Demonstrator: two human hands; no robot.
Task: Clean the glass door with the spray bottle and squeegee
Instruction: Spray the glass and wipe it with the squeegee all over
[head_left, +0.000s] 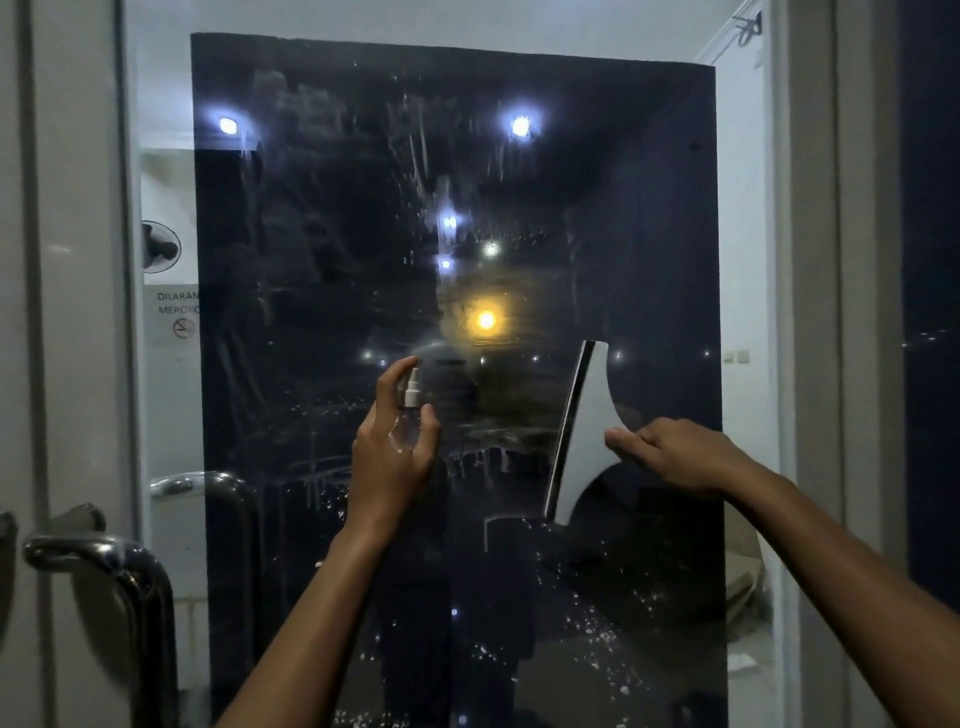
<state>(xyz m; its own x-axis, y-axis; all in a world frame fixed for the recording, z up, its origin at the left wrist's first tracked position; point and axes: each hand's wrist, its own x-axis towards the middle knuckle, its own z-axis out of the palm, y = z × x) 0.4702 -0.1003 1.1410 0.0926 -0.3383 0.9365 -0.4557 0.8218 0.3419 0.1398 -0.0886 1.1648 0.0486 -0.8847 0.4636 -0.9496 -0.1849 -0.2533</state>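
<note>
Streaked, droplet-flecked glass door (322, 208); left hand (392, 447) grips spray bottle (408, 410), right hand (670, 457) grips squeegee (584, 431).

One view only, worn on the person's head, and it looked straight ahead and slightly down at the glass door (457, 260) from close range, within arm's reach. The wide lens bowed the door frame (810, 312) at the right edge and the metal handle (104, 566) at lower left. Both forearms rose into shot from the bottom edge, the left hand (389, 452) near centre, the right hand (670, 457) just right of it. The dark pane filled most of the picture, top to bottom. No second view shared the scene.
</note>
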